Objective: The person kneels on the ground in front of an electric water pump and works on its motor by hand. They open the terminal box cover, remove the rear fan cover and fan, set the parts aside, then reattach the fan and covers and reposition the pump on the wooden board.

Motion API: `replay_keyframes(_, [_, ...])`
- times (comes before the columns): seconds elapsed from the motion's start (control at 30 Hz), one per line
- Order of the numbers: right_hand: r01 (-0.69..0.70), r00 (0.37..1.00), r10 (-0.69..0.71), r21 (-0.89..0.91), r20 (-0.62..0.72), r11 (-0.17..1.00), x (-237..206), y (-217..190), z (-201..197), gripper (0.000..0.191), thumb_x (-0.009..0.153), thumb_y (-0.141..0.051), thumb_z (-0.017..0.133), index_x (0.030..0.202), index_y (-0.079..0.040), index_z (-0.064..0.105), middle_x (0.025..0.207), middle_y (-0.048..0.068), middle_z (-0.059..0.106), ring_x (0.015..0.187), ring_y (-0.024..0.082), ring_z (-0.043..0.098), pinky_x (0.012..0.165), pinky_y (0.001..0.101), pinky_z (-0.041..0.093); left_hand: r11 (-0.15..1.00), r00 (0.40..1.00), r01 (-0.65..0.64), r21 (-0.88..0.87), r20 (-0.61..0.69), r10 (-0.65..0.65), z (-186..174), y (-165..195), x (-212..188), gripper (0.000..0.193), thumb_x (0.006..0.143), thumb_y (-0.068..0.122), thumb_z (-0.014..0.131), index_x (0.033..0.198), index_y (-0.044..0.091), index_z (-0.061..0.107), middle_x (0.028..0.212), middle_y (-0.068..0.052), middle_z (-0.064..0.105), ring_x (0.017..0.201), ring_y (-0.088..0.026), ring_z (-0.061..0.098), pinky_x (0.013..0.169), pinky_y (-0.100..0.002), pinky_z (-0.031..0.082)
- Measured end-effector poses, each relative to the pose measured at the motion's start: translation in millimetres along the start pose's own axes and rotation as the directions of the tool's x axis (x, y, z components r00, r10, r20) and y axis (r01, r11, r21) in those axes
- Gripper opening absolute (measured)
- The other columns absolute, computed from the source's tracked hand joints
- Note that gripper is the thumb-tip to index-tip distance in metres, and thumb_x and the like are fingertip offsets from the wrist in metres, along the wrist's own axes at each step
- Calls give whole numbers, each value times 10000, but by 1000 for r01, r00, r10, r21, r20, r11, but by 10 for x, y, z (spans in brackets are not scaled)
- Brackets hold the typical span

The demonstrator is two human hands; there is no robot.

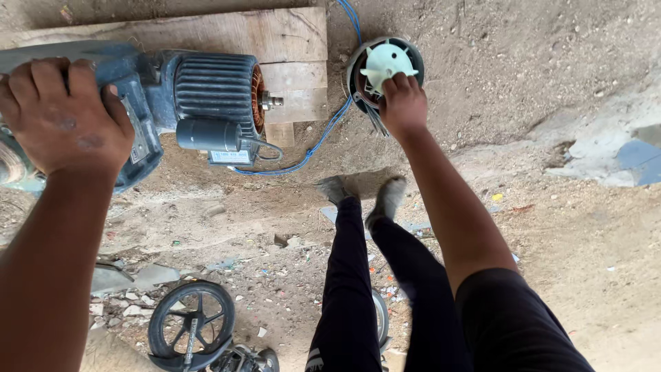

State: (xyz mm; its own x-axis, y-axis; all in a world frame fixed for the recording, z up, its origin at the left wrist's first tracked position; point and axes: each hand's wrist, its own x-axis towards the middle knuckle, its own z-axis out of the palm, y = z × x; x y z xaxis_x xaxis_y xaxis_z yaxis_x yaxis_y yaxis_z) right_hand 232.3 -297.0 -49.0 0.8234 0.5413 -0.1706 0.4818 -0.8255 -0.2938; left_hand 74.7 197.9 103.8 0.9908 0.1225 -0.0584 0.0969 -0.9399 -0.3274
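The left hand (pixel 65 114) lies flat on the blue motor (pixel 172 103), fingers curled over its top — it presses, not pinches. The motor sits on a wooden board (pixel 275 34). To the right of the motor, the right hand (pixel 403 103) pinches a pale fan (pixel 387 63) inside a round cover (pixel 416 58) on the dirt ground (pixel 551 262).

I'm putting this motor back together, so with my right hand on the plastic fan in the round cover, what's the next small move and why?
Probably lift the pale fan out of the round cover with your right hand and carry it toward the motor. The motor's shaft end sits bare on the wooden board, and your left hand already rests on the housing to steady it.
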Motion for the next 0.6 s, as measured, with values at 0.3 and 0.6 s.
replay_keyframes(0.3, [-90,956,65,-74,-286,993,-399,1067,-250,220,899,-24,775,1080,-55,652,1153,153,654,1049,282,631,790,399,579,1000,1000,-14,-19,10,14,-25,38,20,337,1018,239,598,1299,61,544,1348,-164,496,1306,-348,471,1102,-510,348])
replay_keyframes(0.6, [64,989,-71,58,127,996,-180,355,-1,329,860,-195,822,1134,-62,698,1103,151,678,1021,308,642,777,424,583,1000,1000,-12,-6,24,12,-143,74,69,328,1017,219,600,1299,62,543,1351,-156,499,1290,-334,482,1067,-488,368])
